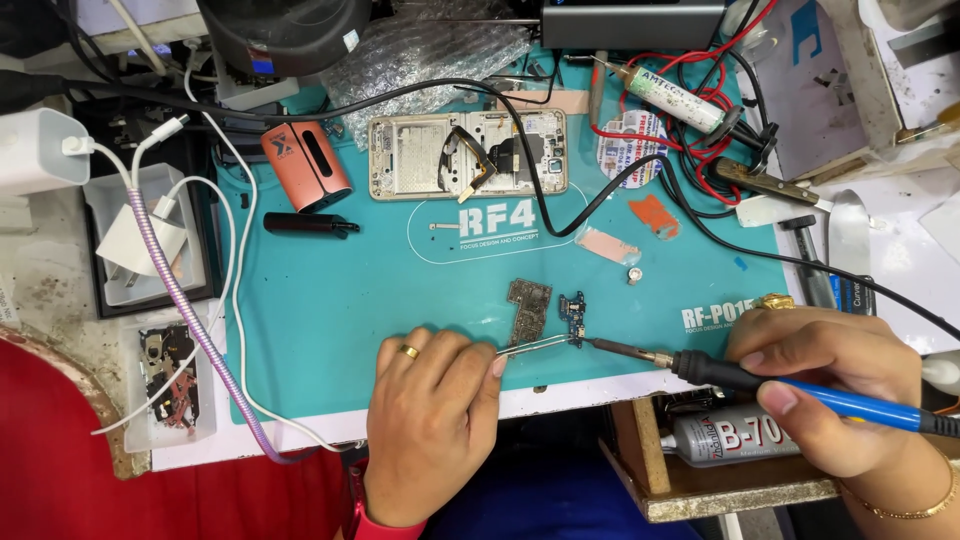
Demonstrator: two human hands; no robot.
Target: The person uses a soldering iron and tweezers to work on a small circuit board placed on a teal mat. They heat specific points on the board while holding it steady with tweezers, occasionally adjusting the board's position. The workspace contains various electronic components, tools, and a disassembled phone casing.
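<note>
The left hand (432, 415), knuckles up (ring showing), pinches tweezers (535, 345) on a small blue circuit board (573, 318) lying on the teal mat (350, 300). From three o'clock, the right hand (830, 385) grips a soldering iron (760, 380), its tip touching the board near the mat's front edge; open mat lies at nine o'clock.

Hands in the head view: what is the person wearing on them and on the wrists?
The left hand has a gold ring on one finger and a red cuff at the wrist. The right hand has a larger gold ring and a thin gold bracelet on the wrist. No gloves; both forearms are otherwise bare.
</note>
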